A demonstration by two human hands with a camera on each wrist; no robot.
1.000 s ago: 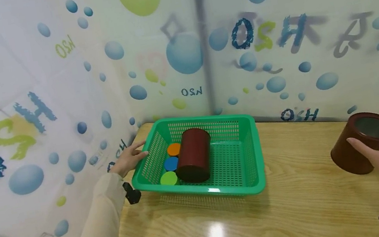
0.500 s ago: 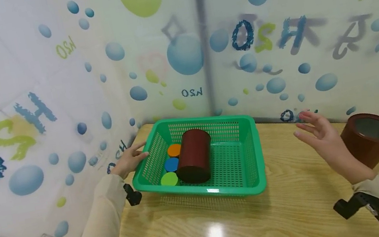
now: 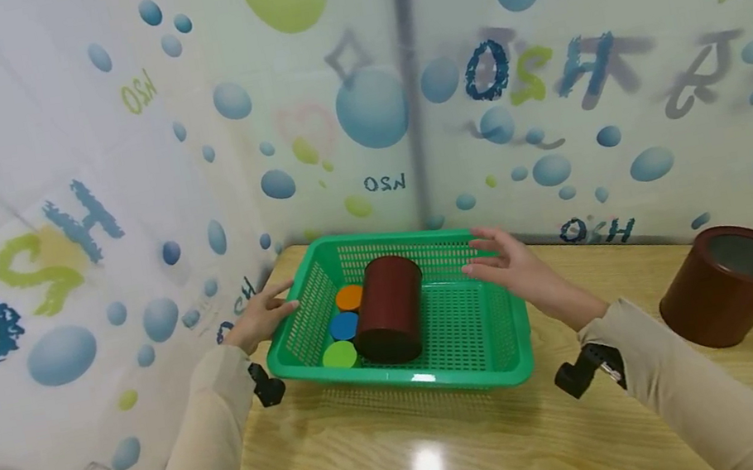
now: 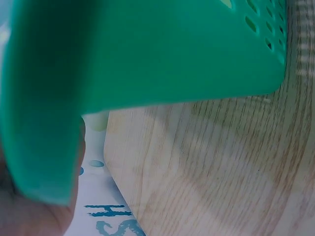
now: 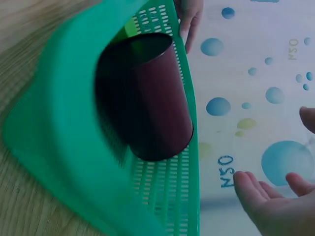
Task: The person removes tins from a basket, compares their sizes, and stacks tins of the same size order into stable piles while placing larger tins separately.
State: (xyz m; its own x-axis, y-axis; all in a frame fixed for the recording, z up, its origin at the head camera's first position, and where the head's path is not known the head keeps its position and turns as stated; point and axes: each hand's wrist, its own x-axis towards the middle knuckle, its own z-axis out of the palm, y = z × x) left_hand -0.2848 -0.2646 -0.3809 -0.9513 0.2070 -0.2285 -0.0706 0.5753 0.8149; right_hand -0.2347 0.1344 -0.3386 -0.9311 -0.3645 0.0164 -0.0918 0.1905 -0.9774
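Observation:
A green plastic basket [image 3: 478, 381] sits on the wooden table. Inside it a dark red cylindrical container [image 3: 389, 308] lies on its side. Left of that are round pieces: orange [image 3: 349, 298], blue [image 3: 344, 326] and lime green [image 3: 340, 355]. My left hand [image 3: 259, 319] touches the basket's left rim from outside, fingers fairly straight. With spread fingers and nothing in it, my right hand [image 3: 523, 272] hovers by the basket's far right corner; the right wrist view shows these fingers apart from the rim. A second dark red container [image 3: 728, 282] stands at the right, mouth up.
Printed curtains [image 3: 370, 110] with bubble patterns close off the back and left of the table. Bare wood [image 3: 572, 444] lies in front of the basket and between it and the standing container.
My right hand has let go of the standing container and moved left to the basket's right side. The left hand stays at the left rim, and the basket has not visibly shifted.

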